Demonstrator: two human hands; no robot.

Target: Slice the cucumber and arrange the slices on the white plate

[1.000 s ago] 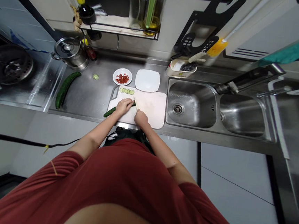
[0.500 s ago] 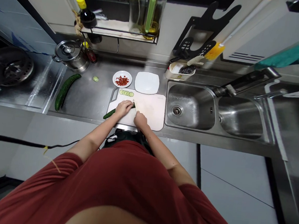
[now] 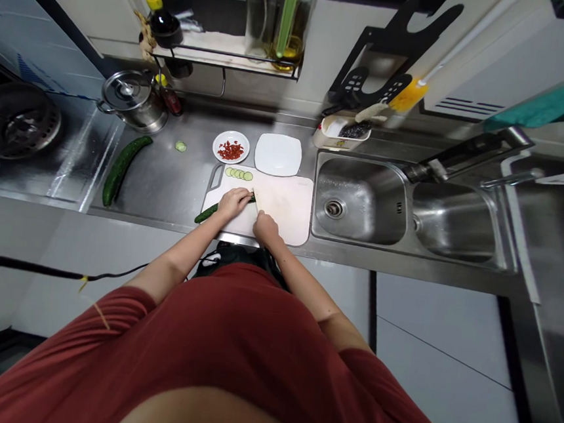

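On the white cutting board (image 3: pixel 287 205) lies a dark green cucumber (image 3: pixel 206 213), slanting up to the right. My left hand (image 3: pixel 234 203) is closed over it near its cut end. In my right hand (image 3: pixel 265 227) is the handle of a knife (image 3: pixel 256 201), whose thin blade stands at the cucumber's right end. Several pale cucumber slices (image 3: pixel 238 174) overlap in a row along the board's top left. Beyond the board are a white plate (image 3: pixel 278 154), and a small dish (image 3: pixel 217 145) of chopped red pieces (image 3: pixel 231 150).
A whole cucumber (image 3: pixel 122 170) and a lone cut piece (image 3: pixel 180 146) lie on the steel counter to the left. Behind them stands a lidded pot (image 3: pixel 134 101). The double sink (image 3: pixel 362 202) adjoins the board on the right. A bottle rack (image 3: pixel 226 62) hangs above the counter.
The view has shifted very slightly. Both hands, the knife and the cucumber stay in nearly the same place on the board.
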